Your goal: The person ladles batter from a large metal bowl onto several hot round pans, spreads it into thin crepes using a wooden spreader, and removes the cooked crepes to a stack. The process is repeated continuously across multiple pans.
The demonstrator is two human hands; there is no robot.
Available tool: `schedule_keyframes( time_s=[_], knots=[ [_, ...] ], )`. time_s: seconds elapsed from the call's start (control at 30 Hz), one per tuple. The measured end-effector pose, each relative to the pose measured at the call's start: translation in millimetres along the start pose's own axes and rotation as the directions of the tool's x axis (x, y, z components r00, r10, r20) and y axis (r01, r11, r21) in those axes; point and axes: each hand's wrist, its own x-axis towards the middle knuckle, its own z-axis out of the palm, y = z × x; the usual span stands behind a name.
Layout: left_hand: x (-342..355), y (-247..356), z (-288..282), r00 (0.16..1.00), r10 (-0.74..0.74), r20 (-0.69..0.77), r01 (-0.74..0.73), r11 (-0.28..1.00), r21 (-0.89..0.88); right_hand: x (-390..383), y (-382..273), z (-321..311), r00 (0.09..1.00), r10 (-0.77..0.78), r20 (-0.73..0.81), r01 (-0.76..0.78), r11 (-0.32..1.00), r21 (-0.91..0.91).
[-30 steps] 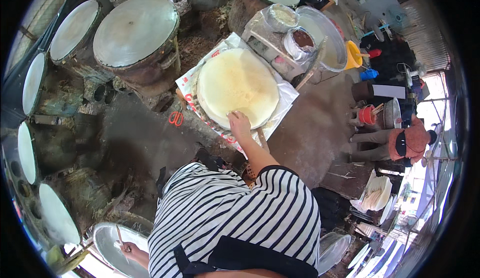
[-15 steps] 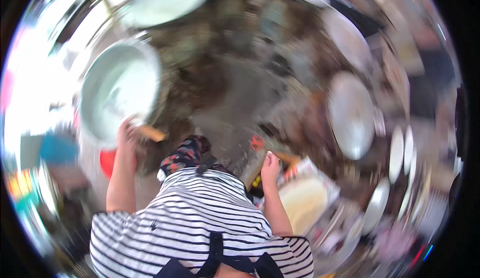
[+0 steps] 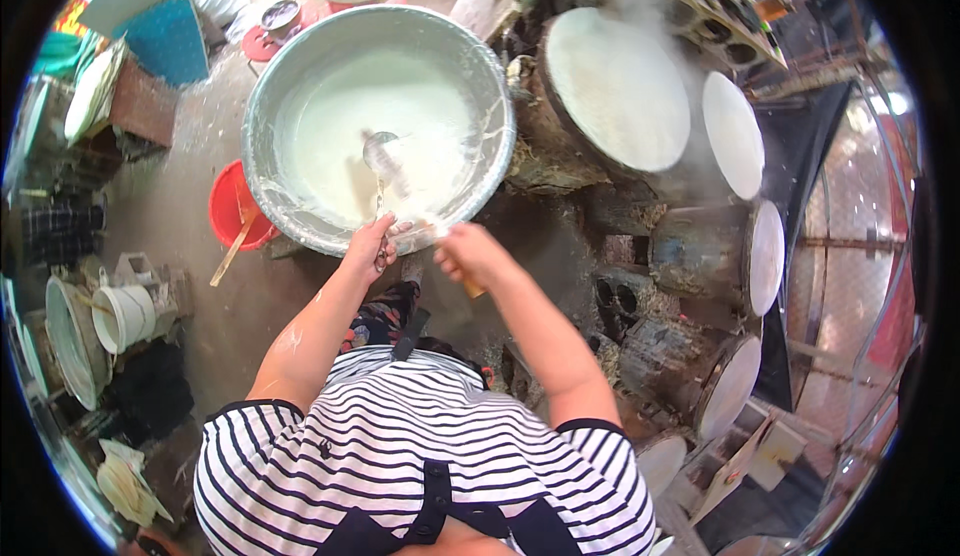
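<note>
Holding ladle: in closed left hand, over basin, probably to catch drips
Tan-handled tool: in curled right hand

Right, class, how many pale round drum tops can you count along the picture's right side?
5: a steaming top beside the tub, a second to its right, a third, fourth and fifth below, the last partly behind the striped shirt. More may be hidden.
</note>
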Motion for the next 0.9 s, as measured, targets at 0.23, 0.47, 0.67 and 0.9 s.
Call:
schedule_keyframes(
  time_s=[0.23,0.47,0.67,0.9],
  knots=[
    [26.8,18.2,-0.8,0.974,0.018,-0.228,0.044,0.964,0.262,36.0,-99.6,-62.0,0.943,-0.333,0.013,-0.042,-0.157,-0.987],
    [67.1,15.3,7.8,0.939,0.213,-0.271,-0.029,0.832,0.553,68.2,-127.7,-72.1,0.919,-0.385,-0.085,-0.123,-0.075,-0.99],
    [119.4,-10.3,29.7,0.952,0.17,-0.254,0.074,0.676,0.733,55.3,-97.5,-81.5,0.933,-0.331,-0.142,-0.156,-0.016,-0.988],
    [96.3,-4.1,65.9,0.978,-0.155,-0.141,0.182,0.962,0.205,59.3,-57.0,-99.4,0.968,-0.199,-0.15,-0.045,0.454,-0.89]
  ],
)
